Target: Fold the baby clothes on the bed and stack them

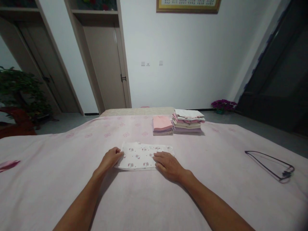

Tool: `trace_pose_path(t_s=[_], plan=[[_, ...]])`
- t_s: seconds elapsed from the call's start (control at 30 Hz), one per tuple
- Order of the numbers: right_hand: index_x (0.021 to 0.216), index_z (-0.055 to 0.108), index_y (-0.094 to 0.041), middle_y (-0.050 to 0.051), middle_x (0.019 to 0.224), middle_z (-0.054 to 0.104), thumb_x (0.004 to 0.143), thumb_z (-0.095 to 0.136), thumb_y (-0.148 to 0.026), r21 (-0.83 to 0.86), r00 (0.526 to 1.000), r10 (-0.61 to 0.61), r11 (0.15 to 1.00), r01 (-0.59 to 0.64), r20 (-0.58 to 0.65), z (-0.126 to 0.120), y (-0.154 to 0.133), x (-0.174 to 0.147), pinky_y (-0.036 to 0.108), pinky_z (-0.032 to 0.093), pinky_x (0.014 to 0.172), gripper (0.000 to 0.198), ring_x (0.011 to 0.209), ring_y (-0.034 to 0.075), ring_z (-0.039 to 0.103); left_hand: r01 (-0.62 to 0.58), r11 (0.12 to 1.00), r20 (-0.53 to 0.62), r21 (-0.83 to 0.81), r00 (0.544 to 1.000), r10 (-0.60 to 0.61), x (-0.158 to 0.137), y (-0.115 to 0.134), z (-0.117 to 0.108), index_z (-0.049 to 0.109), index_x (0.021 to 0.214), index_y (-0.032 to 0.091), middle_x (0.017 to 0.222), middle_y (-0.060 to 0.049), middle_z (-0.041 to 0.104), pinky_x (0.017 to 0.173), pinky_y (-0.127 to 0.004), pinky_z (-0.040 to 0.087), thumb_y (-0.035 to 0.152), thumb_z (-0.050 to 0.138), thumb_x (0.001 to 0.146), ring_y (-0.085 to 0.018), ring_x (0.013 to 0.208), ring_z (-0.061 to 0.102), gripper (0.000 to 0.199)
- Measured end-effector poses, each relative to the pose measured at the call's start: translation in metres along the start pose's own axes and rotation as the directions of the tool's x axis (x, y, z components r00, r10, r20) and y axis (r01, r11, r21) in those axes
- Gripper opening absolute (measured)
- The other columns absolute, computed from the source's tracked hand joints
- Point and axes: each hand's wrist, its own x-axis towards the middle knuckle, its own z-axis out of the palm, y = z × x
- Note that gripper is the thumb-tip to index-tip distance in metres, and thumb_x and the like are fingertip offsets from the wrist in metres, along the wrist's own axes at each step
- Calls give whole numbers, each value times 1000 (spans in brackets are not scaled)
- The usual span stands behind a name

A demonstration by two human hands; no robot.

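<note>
A white cloth garment (pixel 141 156) with a small printed pattern lies folded into a flat rectangle on the pink bedspread (pixel 134 199). My left hand (pixel 112 157) grips its left edge, the fingers curled and the thumb pressed against the fabric. My right hand (pixel 169 165) rests flat on the right part of the garment, palm down with fingers stretched out to the left. The garment's right end is partly hidden beneath that hand.
Beyond the garment stand a short stack of folded pink and purple clothes (pixel 162 123) and a taller folded stack (pixel 188 122) topped with white. A dark wire clothes hanger (pixel 267 157) lies at right. Some pink fabric (pixel 9 165) shows at far left.
</note>
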Motion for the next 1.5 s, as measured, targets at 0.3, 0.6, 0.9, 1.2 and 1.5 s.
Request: trace_pose_path(t_s=[0.3,0.6,0.9,1.2,1.5], plan=[[114,67,-17,12,111,72,83,65,-31,836,835,516,362,-413,190,-8,-3,28,31,54,70,35,83,19,69,-109,988,-89,-109,991,99,-18,86,-11,62,87,21,78,0,69,59,-23,35,35,57,85,-16,69,61,16],[120,60,-22,6,99,70,83,66,-55,930,855,448,120,-348,263,-21,-20,34,26,53,58,50,68,15,66,-296,933,9,-204,952,305,-30,160,47,64,89,21,78,-2,72,64,-23,39,27,57,87,-16,72,65,9],[127,60,-15,-4,62,59,68,59,-11,831,774,631,399,-387,57,-6,8,38,21,42,51,59,51,11,51,-419,817,-215,-396,907,361,-28,136,62,66,96,21,96,-2,74,82,-29,53,19,46,88,-17,90,70,22],[132,60,-16,1,81,67,73,57,-8,441,764,614,752,-491,-197,-16,34,27,21,42,61,60,69,12,56,-628,767,-166,-127,776,608,-24,109,98,56,136,19,145,-12,56,118,-51,34,28,43,99,-27,143,41,40],[128,57,-9,-7,63,51,68,60,-19,827,710,701,439,-352,-69,-24,21,38,19,33,48,61,51,9,46,-603,792,-222,95,763,607,-52,115,102,35,152,17,155,-16,41,119,-52,28,9,58,72,-30,146,33,84]])
